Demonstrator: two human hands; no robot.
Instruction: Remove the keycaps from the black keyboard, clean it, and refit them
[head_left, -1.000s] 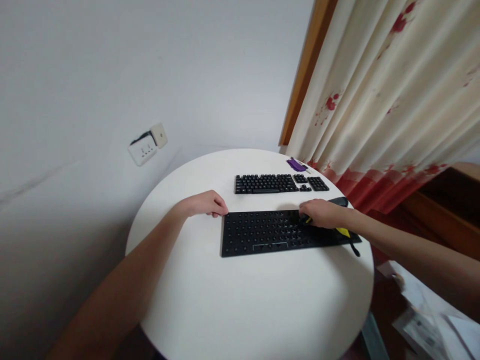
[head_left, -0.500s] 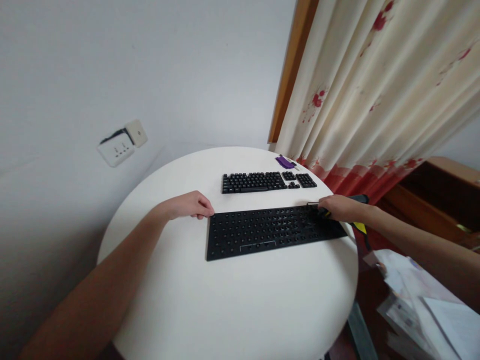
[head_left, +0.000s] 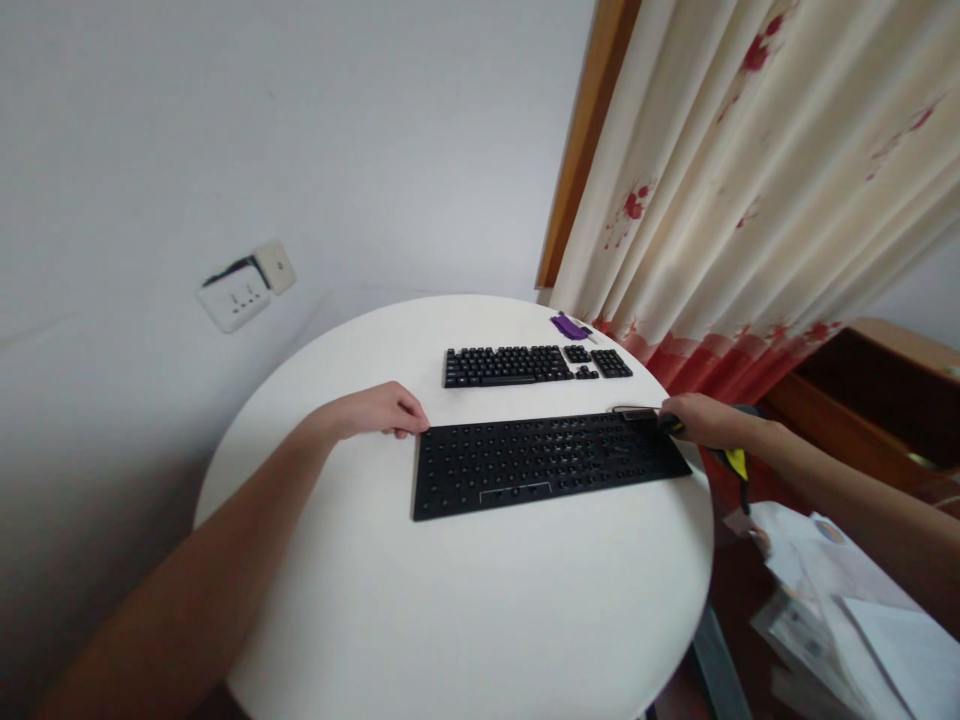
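Observation:
On the white round table lies a black keyboard base (head_left: pixel 540 460) with its keycaps off, switch stems showing in rows. My left hand (head_left: pixel 390 408) is closed, its fingertips at the base's far left corner. Near the far right corner, my right hand (head_left: pixel 697 418) is wrapped round a black and yellow tool (head_left: pixel 733 462). The tool's dark front end is over the base's right part; my hand hides its middle and I cannot make out its kind. Behind the base, several black keycaps (head_left: pixel 510 366) stand grouped in keyboard layout.
A purple cloth-like item (head_left: pixel 570 326) lies at the table's (head_left: pixel 465 600) far right edge. A cream curtain (head_left: pixel 720 180) with red flowers hangs behind. Papers and plastic bags (head_left: pixel 847 590) are low on the right. A wall socket (head_left: pixel 234 298) is at left.
My right hand has moved a little to the right with the tool, uncovering more of the base's far right part. My left hand stays at the corner.

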